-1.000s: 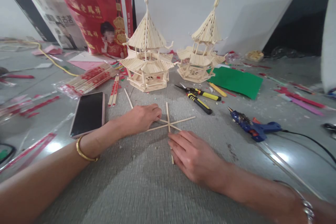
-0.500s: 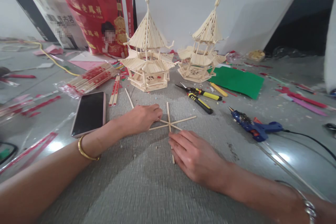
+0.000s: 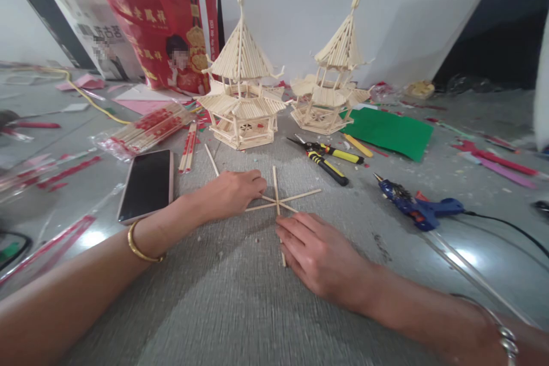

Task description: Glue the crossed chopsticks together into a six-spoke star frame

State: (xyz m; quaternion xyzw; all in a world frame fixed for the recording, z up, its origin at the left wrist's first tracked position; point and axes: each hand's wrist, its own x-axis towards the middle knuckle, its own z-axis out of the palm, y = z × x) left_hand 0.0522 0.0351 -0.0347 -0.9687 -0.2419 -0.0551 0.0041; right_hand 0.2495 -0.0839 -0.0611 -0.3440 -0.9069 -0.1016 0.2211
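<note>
Three thin wooden sticks [image 3: 300,197] lie crossed at their middles, making a six-armed star on the grey surface. My left hand [image 3: 238,189] is closed, its fingertips on the upper-left end of one crossed stick. At the lower right, my right hand [image 3: 315,249] has its fingers together over the lower-right end of a stick and beside the stick pointing toward me. The fingers partly cover both sticks there. A separate loose stick [image 3: 211,159] lies just beyond my left hand, partly hidden by it.
Two stick pagodas [image 3: 241,103] [image 3: 332,94] stand behind. Pliers [image 3: 323,157], a green sheet [image 3: 390,132] and a blue glue gun [image 3: 414,203] lie right. Left are a phone [image 3: 146,186], packaged chopsticks [image 3: 143,128] and a red bag [image 3: 158,28].
</note>
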